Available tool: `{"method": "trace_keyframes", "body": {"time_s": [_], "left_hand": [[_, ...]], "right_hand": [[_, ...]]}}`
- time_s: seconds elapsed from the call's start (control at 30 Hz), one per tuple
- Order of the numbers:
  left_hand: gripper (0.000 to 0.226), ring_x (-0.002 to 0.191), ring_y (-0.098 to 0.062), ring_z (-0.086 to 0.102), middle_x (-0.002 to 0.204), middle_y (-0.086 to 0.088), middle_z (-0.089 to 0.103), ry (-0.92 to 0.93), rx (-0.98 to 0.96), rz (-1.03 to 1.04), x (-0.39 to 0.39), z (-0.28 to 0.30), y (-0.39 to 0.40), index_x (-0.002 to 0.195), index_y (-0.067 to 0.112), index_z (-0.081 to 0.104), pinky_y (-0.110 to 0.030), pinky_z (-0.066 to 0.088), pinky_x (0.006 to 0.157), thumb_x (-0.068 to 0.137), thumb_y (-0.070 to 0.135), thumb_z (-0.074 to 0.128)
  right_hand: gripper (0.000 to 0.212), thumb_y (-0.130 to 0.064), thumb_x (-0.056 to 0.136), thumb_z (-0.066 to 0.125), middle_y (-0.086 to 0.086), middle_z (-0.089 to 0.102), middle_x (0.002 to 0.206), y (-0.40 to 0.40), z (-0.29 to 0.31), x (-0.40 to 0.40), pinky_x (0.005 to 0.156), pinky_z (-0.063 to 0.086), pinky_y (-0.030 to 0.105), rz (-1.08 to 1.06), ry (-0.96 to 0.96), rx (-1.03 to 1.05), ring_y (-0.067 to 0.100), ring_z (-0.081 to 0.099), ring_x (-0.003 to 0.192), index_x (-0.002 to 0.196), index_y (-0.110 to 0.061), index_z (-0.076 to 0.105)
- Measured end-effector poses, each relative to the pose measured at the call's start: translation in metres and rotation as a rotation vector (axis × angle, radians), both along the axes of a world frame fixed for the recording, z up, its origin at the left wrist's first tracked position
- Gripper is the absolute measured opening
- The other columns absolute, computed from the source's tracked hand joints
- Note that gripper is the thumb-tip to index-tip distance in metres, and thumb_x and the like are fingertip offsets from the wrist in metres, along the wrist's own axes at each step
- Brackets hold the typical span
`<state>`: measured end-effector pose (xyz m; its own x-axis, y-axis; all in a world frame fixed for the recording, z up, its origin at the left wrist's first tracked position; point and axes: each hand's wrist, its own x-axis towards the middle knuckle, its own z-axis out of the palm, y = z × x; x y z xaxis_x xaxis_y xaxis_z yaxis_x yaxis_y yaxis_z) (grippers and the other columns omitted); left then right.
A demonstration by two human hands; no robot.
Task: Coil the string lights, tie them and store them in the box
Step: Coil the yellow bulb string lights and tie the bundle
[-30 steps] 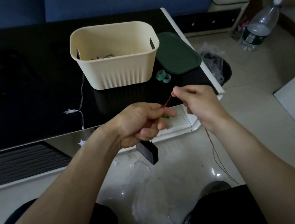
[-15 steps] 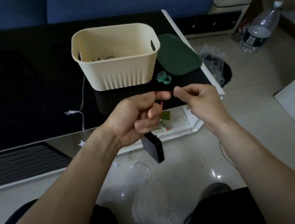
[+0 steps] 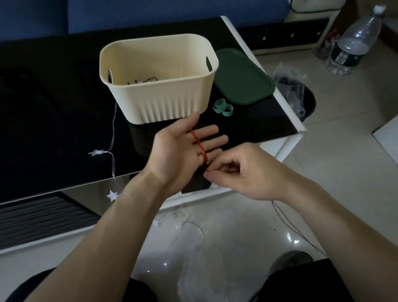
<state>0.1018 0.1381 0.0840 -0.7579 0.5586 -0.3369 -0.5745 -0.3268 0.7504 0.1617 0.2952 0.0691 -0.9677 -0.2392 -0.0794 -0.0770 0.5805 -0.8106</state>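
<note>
Your box (image 3: 163,88) sits on the table (image 3: 29,127) at upper centre of the frame, with the lid (image 3: 240,77) just right of it and two tape rolls (image 3: 223,107) in front of the lid. Your left hand (image 3: 183,145) lies at frame centre below the box, your right hand (image 3: 239,173) just lower right of it, and the bottle (image 3: 354,43) stands on the floor at the far right.

The cream basket (image 3: 161,77) walls hide most of its contents; the right hand (image 3: 244,174) covers the red wire's (image 3: 198,143) lower end.
</note>
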Motion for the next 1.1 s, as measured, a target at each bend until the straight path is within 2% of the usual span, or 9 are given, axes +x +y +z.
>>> {"method": "trace_keyframes", "body": {"time_s": [0.1, 0.23, 0.3, 0.4, 0.53, 0.67, 0.77, 0.87, 1.1], "left_hand": [[0.064, 0.117, -0.040, 0.061, 0.131, -0.031, 0.055, -0.003, -0.132, -0.203, 0.005, -0.007, 0.001, 0.134, -0.003, 0.050, -0.045, 0.052, 0.097, 0.086, 0.037, 0.058], [0.053, 0.095, -0.045, 0.061, 0.104, -0.024, 0.065, 0.127, -0.193, -0.581, 0.007, -0.008, -0.002, 0.105, 0.004, 0.071, -0.051, 0.049, 0.087, 0.091, 0.048, 0.044], [0.057, 0.086, -0.042, 0.067, 0.113, -0.026, 0.063, 0.159, -0.201, -0.675, 0.007, -0.006, -0.004, 0.125, 0.003, 0.059, -0.036, 0.053, 0.065, 0.097, 0.048, 0.038], [0.054, 0.049, -0.021, 0.060, 0.115, -0.031, 0.063, 0.178, -0.211, -0.711, 0.008, -0.006, -0.003, 0.138, 0.007, 0.050, -0.021, 0.029, 0.038, 0.102, 0.045, 0.035], [0.043, 0.032, -0.010, 0.033, 0.084, -0.022, 0.068, 0.206, -0.275, -0.679, 0.001, -0.009, -0.008, 0.129, 0.004, 0.059, -0.021, 0.016, 0.036, 0.103, 0.030, 0.037], [0.040, 0.029, -0.006, 0.024, 0.050, -0.004, 0.048, 0.253, -0.315, -0.628, -0.001, -0.009, -0.012, 0.105, 0.000, 0.069, -0.021, 0.016, 0.038, 0.107, 0.014, 0.031], [0.040, 0.031, -0.007, 0.022, 0.047, -0.002, 0.039, 0.278, -0.347, -0.623, -0.004, -0.007, -0.015, 0.114, -0.014, 0.058, -0.026, 0.013, 0.040, 0.107, 0.016, 0.032], [0.040, 0.032, -0.008, 0.022, 0.048, -0.002, 0.035, 0.254, -0.360, -0.580, -0.007, -0.006, -0.018, 0.101, -0.008, 0.063, -0.026, 0.011, 0.041, 0.106, 0.018, 0.034], [0.033, 0.038, -0.011, 0.028, 0.055, -0.005, 0.041, 0.210, -0.390, -0.554, -0.005, -0.003, -0.015, 0.078, 0.008, 0.053, -0.028, 0.011, 0.045, 0.104, 0.020, 0.036]], "right_hand": [[0.015, -0.014, 0.092, 0.070, -0.018, 0.063, 0.062, -0.002, 0.001, 0.002, 0.059, 0.041, 0.011, 0.055, 0.014, 0.034, -0.002, 0.061, 0.061, 0.080, -0.008, 0.078], [0.013, -0.025, 0.085, 0.079, -0.009, 0.071, 0.066, 0.003, 0.003, 0.003, 0.058, 0.052, 0.026, 0.017, 0.033, 0.023, 0.005, 0.066, 0.061, 0.076, -0.016, 0.079], [0.016, -0.030, 0.074, 0.088, -0.009, 0.071, 0.064, 0.009, 0.006, 0.004, 0.057, 0.053, 0.023, -0.055, 0.053, 0.008, 0.005, 0.067, 0.059, 0.076, -0.020, 0.076], [0.030, -0.033, 0.062, 0.095, -0.004, 0.069, 0.066, 0.021, 0.008, -0.003, 0.058, 0.051, 0.024, -0.129, 0.059, -0.014, 0.009, 0.066, 0.059, 0.075, -0.019, 0.072], [0.035, -0.035, 0.065, 0.089, -0.003, 0.065, 0.072, 0.036, 0.005, -0.012, 0.058, 0.048, 0.019, -0.174, 0.015, -0.099, 0.005, 0.060, 0.058, 0.092, -0.019, 0.075], [0.022, -0.026, 0.083, 0.075, -0.004, 0.073, 0.095, 0.041, 0.007, -0.013, 0.072, 0.052, 0.022, -0.023, -0.009, -0.101, 0.007, 0.069, 0.083, 0.102, -0.015, 0.078], [0.021, -0.013, 0.092, 0.068, -0.011, 0.074, 0.079, 0.036, 0.005, -0.012, 0.058, 0.047, 0.017, 0.018, -0.054, -0.213, 0.004, 0.064, 0.064, 0.110, -0.006, 0.074], [0.015, -0.005, 0.093, 0.066, -0.015, 0.068, 0.060, 0.030, 0.002, -0.012, 0.046, 0.037, 0.008, -0.050, -0.084, -0.312, -0.002, 0.055, 0.046, 0.105, 0.001, 0.072], [0.005, -0.016, 0.090, 0.073, -0.003, 0.077, 0.086, 0.025, -0.001, -0.016, 0.081, 0.059, 0.030, -0.119, 0.077, -0.198, 0.014, 0.074, 0.085, 0.090, -0.020, 0.076]]}}
